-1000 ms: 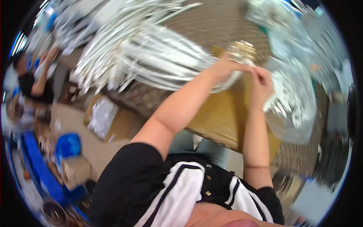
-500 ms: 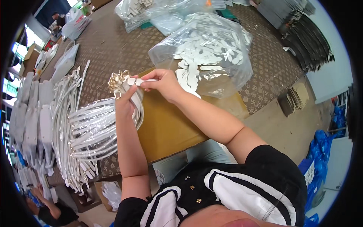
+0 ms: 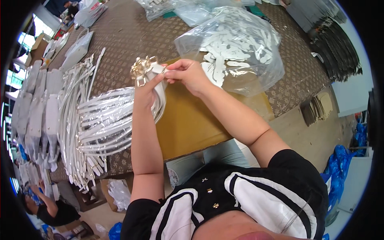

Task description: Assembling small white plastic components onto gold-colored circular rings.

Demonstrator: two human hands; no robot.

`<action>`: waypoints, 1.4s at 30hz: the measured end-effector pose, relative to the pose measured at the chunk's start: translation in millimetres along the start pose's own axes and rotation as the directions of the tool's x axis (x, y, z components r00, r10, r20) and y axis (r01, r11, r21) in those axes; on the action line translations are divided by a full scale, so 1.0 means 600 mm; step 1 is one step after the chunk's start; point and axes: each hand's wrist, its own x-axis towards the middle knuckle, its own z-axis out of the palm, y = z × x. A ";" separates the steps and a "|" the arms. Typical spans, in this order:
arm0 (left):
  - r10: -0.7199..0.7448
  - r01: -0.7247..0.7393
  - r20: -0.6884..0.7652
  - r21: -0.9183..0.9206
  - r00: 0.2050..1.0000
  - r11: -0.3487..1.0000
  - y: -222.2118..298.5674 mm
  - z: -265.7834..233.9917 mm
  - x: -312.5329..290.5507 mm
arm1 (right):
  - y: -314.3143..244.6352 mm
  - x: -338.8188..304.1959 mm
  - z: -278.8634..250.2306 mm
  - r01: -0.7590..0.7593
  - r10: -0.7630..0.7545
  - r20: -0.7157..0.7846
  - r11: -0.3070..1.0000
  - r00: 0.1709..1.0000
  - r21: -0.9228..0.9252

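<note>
My left hand (image 3: 147,94) is closed around the buckle end of a bundle of white straps (image 3: 108,124). Gold-coloured buckles (image 3: 140,67) cluster just beyond its fingers. The straps curve under my left wrist and spread out to the left, many in clear wrapping. My right hand (image 3: 193,77) pinches at a white strap end (image 3: 158,69) beside my left thumb, the fingertips of both hands nearly meeting. Its fingers hide most of what they grip. Both hands are above a tan board (image 3: 184,128).
A clear plastic bag (image 3: 272,72) holding many white strap-shaped pieces (image 3: 228,44) lies beyond my right hand. More white straps (image 3: 74,116) and wrapped white bags (image 3: 52,108) cover the left of the patterned table (image 3: 120,44). Another person (image 3: 56,208) is at the lower left.
The view has shifted, so the scene sits further right. My right fingers have come closer to my left thumb, and the white tab that stuck out between the hands is now mostly covered.
</note>
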 end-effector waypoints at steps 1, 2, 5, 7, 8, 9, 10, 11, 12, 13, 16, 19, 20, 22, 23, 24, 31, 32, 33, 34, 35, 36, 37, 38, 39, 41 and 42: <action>0.000 0.000 -0.017 0.006 1.000 1.000 0.000 0.002 0.000 | -0.002 0.001 -0.002 -0.008 0.008 -0.006 1.000 1.000 -0.022; 0.014 -0.014 -0.010 -0.017 1.000 1.000 0.002 0.003 -0.003 | -0.004 0.001 -0.001 -0.017 0.017 -0.012 0.999 1.000 -0.051; 0.050 -0.051 -0.015 -0.053 0.999 0.997 0.002 0.002 -0.003 | -0.020 -0.004 0.010 -0.058 0.057 -0.015 0.995 0.998 -0.087; 0.076 -0.079 -0.047 -0.071 0.996 0.994 -0.003 -0.007 0.002 | -0.027 -0.005 0.014 -0.095 0.092 -0.033 0.990 0.995 -0.109; 0.090 -0.095 -0.062 -0.077 0.994 0.992 -0.003 -0.011 0.003 | -0.025 -0.003 0.012 -0.103 0.102 -0.017 0.989 0.995 -0.103; 0.092 -0.097 -0.071 -0.071 0.993 0.993 -0.002 -0.012 0.003 | -0.024 -0.003 0.006 -0.102 0.100 -0.021 0.987 0.995 -0.123; 0.070 -0.075 -0.066 -0.080 0.995 0.994 -0.002 -0.013 0.003 | -0.022 -0.003 0.001 -0.102 0.099 -0.024 0.985 0.995 -0.142; 0.049 -0.054 -0.062 -0.090 0.997 0.994 -0.001 -0.014 0.002 | -0.020 -0.003 -0.001 -0.102 0.099 -0.027 0.981 0.995 -0.162; 0.025 -0.031 -0.058 -0.101 0.998 0.994 -0.001 -0.012 0.001 | -0.018 -0.004 -0.001 -0.107 0.106 -0.021 0.982 0.994 -0.158; 0.027 -0.034 -0.068 -0.098 0.997 0.995 -0.003 -0.008 0.000 | -0.016 -0.005 0.000 -0.094 0.091 -0.025 0.985 0.996 -0.144; 0.052 -0.052 -0.013 0.013 0.999 0.999 0.001 0.007 -0.003 | -0.013 -0.004 0.006 -0.079 0.078 -0.012 0.990 0.997 -0.116; 0.059 -0.060 -0.029 -0.045 0.998 0.997 0.003 0.011 -0.002 | -0.020 0.000 0.005 -0.131 0.125 -0.054 0.983 0.991 -0.132; 0.058 -0.060 -0.028 -0.073 0.998 0.995 0.006 0.009 -0.002 | -0.023 0.001 0.005 -0.141 0.137 -0.043 0.982 0.990 -0.129; 0.065 -0.069 -0.049 -0.086 0.997 0.994 0.014 0.009 -0.001 | -0.034 -0.001 0.002 -0.135 0.136 0.006 0.985 0.991 -0.107; 0.069 -0.074 -0.054 -0.104 0.996 0.992 0.017 0.009 0.000 | -0.034 -0.002 0.000 -0.130 0.133 0.026 0.987 0.991 -0.095; 0.072 -0.079 -0.058 -0.121 0.996 0.989 0.018 0.010 0.000 | -0.031 -0.001 0.000 -0.136 0.139 0.028 0.986 0.990 -0.091; 0.129 -0.142 -0.138 -0.087 0.982 0.986 0.016 -0.011 0.005 | -0.034 0.004 -0.009 -0.090 0.089 -0.012 0.987 0.996 -0.131; 0.126 -0.137 -0.145 -0.068 0.981 0.988 0.018 -0.015 0.005 | -0.036 0.005 -0.011 -0.090 0.090 -0.012 0.987 0.996 -0.131; 0.126 -0.137 -0.145 -0.068 0.981 0.988 0.019 -0.018 0.006 | -0.039 0.006 -0.013 -0.074 0.067 -0.046 0.980 0.997 -0.183; 0.143 -0.157 -0.142 -0.093 0.979 0.983 0.020 -0.021 0.007 | -0.042 0.007 -0.015 -0.059 0.041 -0.079 0.970 0.996 -0.235; 0.161 -0.178 -0.140 -0.119 0.977 0.977 0.020 -0.024 0.007 | -0.044 0.008 -0.018 -0.046 0.014 -0.111 0.957 0.994 -0.287; 0.179 -0.199 -0.137 -0.144 0.974 0.969 0.020 -0.026 0.007 | -0.045 0.010 -0.021 -0.046 0.014 -0.111 0.957 0.994 -0.288; 0.178 -0.197 -0.134 -0.147 0.975 0.969 0.020 -0.025 0.008 | -0.047 0.011 -0.028 -0.050 -0.002 -0.125 0.909 0.992 -0.413; 0.167 -0.195 -0.150 -0.198 0.974 0.960 0.020 -0.022 0.008 | -0.048 0.012 -0.035 -0.057 -0.020 -0.138 0.846 0.990 -0.531; 0.156 -0.194 -0.165 -0.249 0.974 0.949 0.020 -0.020 0.009 | -0.050 0.014 -0.042 -0.065 -0.040 -0.148 0.766 0.988 -0.639; 0.143 -0.191 -0.172 -0.305 0.975 0.933 0.017 -0.019 0.009 | -0.055 0.018 -0.057 -0.081 -0.089 -0.184 0.657 0.979 -0.749; 0.125 -0.162 -0.154 -0.257 0.980 0.953 0.013 -0.025 0.010 | -0.057 0.021 -0.065 -0.105 -0.140 -0.211 0.537 0.968 -0.837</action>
